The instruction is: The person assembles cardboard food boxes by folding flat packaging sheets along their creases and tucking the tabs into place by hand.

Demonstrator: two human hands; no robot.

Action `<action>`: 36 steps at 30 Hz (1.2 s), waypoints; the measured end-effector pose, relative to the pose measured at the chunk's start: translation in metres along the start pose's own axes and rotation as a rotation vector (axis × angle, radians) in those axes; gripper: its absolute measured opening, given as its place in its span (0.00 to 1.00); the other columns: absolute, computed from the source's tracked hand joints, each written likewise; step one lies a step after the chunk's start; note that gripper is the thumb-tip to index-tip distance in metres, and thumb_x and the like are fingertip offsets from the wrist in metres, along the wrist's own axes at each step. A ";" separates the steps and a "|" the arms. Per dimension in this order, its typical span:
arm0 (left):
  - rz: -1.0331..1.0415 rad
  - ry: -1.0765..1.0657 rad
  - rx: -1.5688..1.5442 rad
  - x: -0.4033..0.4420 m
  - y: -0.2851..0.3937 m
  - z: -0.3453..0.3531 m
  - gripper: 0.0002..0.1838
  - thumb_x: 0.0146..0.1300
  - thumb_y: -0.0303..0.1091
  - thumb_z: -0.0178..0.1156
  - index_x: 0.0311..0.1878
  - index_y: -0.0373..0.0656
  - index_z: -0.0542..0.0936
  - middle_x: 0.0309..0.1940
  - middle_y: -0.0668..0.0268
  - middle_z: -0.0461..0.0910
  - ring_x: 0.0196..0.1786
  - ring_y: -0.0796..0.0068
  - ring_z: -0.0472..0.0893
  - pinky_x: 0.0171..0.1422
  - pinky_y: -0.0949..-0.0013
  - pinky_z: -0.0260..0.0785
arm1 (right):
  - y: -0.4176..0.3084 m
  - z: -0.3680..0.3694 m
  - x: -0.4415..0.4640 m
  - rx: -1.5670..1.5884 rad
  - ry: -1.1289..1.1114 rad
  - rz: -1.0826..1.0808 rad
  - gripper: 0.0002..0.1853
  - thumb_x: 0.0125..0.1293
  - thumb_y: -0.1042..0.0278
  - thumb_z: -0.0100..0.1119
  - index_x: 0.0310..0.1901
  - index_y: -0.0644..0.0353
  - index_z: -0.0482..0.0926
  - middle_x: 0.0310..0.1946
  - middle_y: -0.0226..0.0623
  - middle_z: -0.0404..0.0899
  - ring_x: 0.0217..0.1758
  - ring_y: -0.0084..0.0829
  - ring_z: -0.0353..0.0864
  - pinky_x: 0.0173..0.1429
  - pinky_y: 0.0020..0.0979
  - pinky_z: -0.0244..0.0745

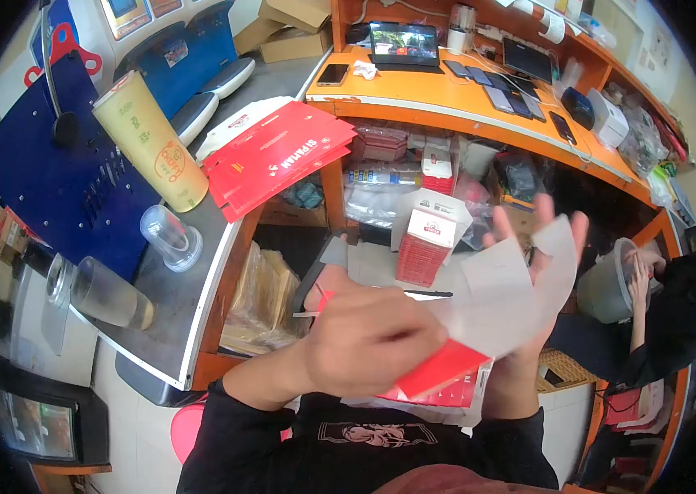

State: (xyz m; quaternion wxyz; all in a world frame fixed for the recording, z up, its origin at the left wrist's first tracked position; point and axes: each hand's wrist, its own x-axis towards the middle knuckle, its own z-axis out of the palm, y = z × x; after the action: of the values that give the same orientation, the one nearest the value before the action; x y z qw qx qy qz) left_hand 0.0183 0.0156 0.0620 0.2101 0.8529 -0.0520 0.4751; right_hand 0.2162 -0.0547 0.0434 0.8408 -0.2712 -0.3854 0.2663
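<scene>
A part-folded red and white paper carton point(492, 288) is up in front of my chest, its white flaps standing to the right. My left hand point(368, 342) is closed on its red side, fingers curled and slightly blurred. Behind the white flaps my right hand point(539, 257) is spread, fingers stretched out, the carton resting against it; part of the palm is hidden. Just beyond the carton stands a stack of red boxes point(423, 262) with a white-flapped top. Flat red cartons point(282, 152) printed "SI PAMAN" lie piled on the grey counter.
On the grey counter point(200, 300) stand a yellowish film roll point(150, 140), a clear cup point(171, 239) and a clear tumbler point(109, 294). A tablet point(404, 45) and several phones sit on the orange desk point(414, 100). At right, another person's hand point(637, 280) touches a clear tub point(605, 288).
</scene>
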 end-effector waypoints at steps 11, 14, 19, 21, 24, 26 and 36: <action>-0.574 -0.467 -0.255 -0.004 -0.011 -0.056 0.28 0.70 0.32 0.65 0.69 0.34 0.69 0.57 0.51 0.78 0.48 0.58 0.81 0.56 0.56 0.72 | 0.020 -0.100 0.014 0.421 -0.607 0.049 0.19 0.73 0.59 0.60 0.63 0.51 0.78 0.60 0.50 0.79 0.63 0.56 0.80 0.68 0.61 0.74; -0.458 -0.601 -0.528 -0.003 -0.009 -0.044 0.14 0.72 0.30 0.63 0.55 0.34 0.76 0.43 0.58 0.78 0.44 0.62 0.81 0.51 0.60 0.72 | 0.025 -0.087 0.003 0.495 -0.420 0.358 0.24 0.79 0.49 0.49 0.72 0.45 0.71 0.73 0.48 0.68 0.73 0.52 0.70 0.75 0.57 0.67; -0.733 -0.523 -0.930 -0.008 0.009 0.002 0.11 0.75 0.32 0.60 0.38 0.38 0.71 0.31 0.67 0.72 0.34 0.76 0.75 0.39 0.66 0.67 | 0.033 -0.077 -0.013 -0.068 0.069 0.344 0.33 0.79 0.48 0.48 0.78 0.54 0.56 0.76 0.53 0.61 0.75 0.44 0.68 0.74 0.48 0.71; -0.878 -0.468 -1.099 -0.013 0.012 0.015 0.12 0.75 0.33 0.59 0.36 0.39 0.70 0.29 0.70 0.70 0.31 0.80 0.73 0.37 0.67 0.66 | 0.036 -0.106 -0.011 -0.292 0.167 0.195 0.32 0.80 0.48 0.46 0.76 0.58 0.59 0.75 0.54 0.61 0.75 0.44 0.68 0.74 0.48 0.69; -0.907 -0.496 -1.201 -0.018 0.012 0.030 0.12 0.75 0.33 0.59 0.36 0.38 0.70 0.29 0.72 0.68 0.32 0.83 0.69 0.37 0.69 0.63 | 0.010 -0.084 -0.037 -0.404 0.207 -0.179 0.30 0.80 0.55 0.46 0.78 0.57 0.56 0.74 0.54 0.64 0.71 0.44 0.73 0.69 0.45 0.77; -0.679 -0.551 -1.151 -0.018 0.011 0.042 0.11 0.76 0.32 0.57 0.37 0.36 0.71 0.29 0.70 0.67 0.32 0.82 0.67 0.38 0.70 0.61 | -0.026 -0.123 -0.027 -0.144 0.151 0.113 0.32 0.81 0.51 0.42 0.80 0.53 0.52 0.75 0.47 0.64 0.75 0.44 0.68 0.73 0.48 0.72; -0.737 -0.483 -1.336 0.006 0.037 0.058 0.13 0.77 0.33 0.49 0.59 0.38 0.70 0.46 0.56 0.82 0.44 0.69 0.79 0.50 0.65 0.70 | -0.107 -0.026 -0.009 0.096 0.585 0.346 0.39 0.77 0.35 0.37 0.82 0.47 0.51 0.80 0.45 0.57 0.83 0.41 0.55 0.83 0.50 0.53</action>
State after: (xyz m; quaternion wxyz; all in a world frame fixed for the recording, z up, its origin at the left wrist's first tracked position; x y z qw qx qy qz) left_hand 0.0568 -0.0413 0.0520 0.8030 0.5882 -0.0844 0.0455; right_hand 0.2573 -0.1428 0.0953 0.8699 -0.3576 -0.0632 0.3338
